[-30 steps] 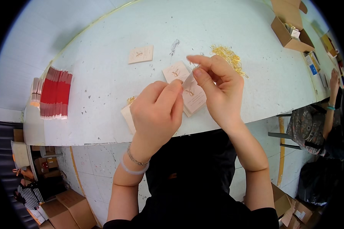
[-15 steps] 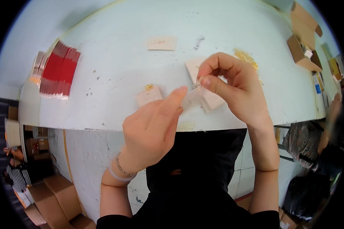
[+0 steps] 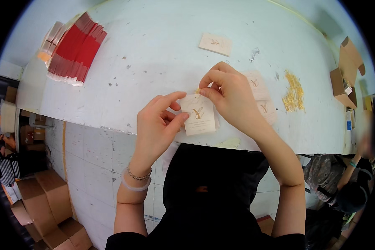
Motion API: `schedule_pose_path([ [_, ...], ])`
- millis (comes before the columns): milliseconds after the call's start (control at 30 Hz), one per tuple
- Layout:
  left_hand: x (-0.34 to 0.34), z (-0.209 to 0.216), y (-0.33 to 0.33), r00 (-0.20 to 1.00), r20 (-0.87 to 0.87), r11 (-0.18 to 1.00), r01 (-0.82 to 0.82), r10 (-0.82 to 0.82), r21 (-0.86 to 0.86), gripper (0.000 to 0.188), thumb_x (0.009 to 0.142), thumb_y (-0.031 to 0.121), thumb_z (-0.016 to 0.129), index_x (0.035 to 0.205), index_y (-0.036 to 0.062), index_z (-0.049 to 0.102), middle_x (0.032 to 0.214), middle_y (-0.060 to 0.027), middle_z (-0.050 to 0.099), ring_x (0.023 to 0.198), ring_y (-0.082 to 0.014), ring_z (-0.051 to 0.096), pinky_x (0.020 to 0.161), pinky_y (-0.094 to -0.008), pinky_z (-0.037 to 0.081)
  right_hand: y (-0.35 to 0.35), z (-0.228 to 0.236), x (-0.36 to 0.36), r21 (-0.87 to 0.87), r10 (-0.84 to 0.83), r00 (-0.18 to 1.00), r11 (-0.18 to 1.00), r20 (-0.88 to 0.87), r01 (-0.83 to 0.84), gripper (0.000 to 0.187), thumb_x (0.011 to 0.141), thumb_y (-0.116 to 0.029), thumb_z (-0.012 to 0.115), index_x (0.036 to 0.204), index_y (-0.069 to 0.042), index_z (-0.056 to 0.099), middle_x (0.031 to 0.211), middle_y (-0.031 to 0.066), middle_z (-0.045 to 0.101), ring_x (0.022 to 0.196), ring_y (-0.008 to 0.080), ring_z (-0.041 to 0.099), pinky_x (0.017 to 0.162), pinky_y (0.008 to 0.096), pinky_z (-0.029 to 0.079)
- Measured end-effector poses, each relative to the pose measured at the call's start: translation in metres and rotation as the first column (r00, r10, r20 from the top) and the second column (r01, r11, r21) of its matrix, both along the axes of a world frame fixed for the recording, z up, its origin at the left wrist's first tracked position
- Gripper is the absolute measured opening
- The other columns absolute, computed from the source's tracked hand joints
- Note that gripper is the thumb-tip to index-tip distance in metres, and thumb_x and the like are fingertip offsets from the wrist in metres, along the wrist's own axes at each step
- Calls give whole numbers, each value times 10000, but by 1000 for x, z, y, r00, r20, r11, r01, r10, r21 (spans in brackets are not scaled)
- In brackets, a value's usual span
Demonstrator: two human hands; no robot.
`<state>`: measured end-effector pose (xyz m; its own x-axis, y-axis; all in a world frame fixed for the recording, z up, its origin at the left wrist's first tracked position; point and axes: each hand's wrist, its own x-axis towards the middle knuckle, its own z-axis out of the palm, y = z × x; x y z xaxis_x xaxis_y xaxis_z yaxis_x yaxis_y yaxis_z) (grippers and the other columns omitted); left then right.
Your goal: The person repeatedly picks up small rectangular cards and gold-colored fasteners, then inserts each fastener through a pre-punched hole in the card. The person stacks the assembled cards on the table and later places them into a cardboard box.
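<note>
A cream card (image 3: 198, 116) with gold print lies between my hands near the table's front edge, another card edge showing behind its right side. My left hand (image 3: 154, 118) holds the card by its left edge, thumb on its face and index finger at the upper corner. My right hand (image 3: 227, 89) pinches at the card's top edge, where a small gold piece (image 3: 197, 91) shows by the fingertips. Its exact kind is too small to tell. Partly behind my right wrist lie more cream cards (image 3: 254, 81), with a heap of thin gold pieces (image 3: 293, 92) to their right.
Another cream card stack (image 3: 215, 44) lies farther back. Red packets (image 3: 77, 48) form a long row at the far left. An open cardboard box (image 3: 343, 87) stands at the right. Brown cartons (image 3: 46, 200) are on the floor at left; another person (image 3: 352, 187) is at right.
My hands were blurred, handling something thin and clear above the table; now both are at the printed card. My right hand has moved left over the table, and the view has shifted.
</note>
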<state>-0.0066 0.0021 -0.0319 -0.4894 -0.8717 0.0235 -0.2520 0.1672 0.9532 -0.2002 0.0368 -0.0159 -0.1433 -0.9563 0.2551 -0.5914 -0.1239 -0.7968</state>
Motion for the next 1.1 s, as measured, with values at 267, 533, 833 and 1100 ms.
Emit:
schedule_pose_path([
  [267,-2,-16,-3,999,25,998,50,-49,-48,372,819,-70,689,1179,9,642,959,-42,530,673,-86,647,565,-199,525,3,-10,4,38,-37,992,998,-119,42,39,805,9,668,811,-16,640,904,98,579,761,291,610,646,382,486],
  [533,-6,-20,-4,996,91,990,0,13,-140,377,762,3,729,1133,16,663,904,-76,574,641,-123,611,575,-246,536,1,-18,3,-72,-58,984,996,-166,47,64,803,28,680,858,2,662,919,90,590,719,201,625,651,315,491],
  [833,-14,7,8,972,216,970,-39,93,-242,396,779,-2,724,1164,18,633,933,-66,558,653,-94,573,513,-212,469,51,12,-147,-13,-460,857,883,-231,470,128,795,-44,695,920,-22,711,952,98,632,775,219,623,705,340,502],
  [1100,-58,24,31,991,83,836,-39,101,-547,333,781,-27,724,1104,27,662,951,-62,583,641,-69,552,477,-194,414,97,-19,-178,306,-321,899,860,-299,408,128,764,-60,696,875,-9,660,973,102,589,852,251,582,747,361,478],
])
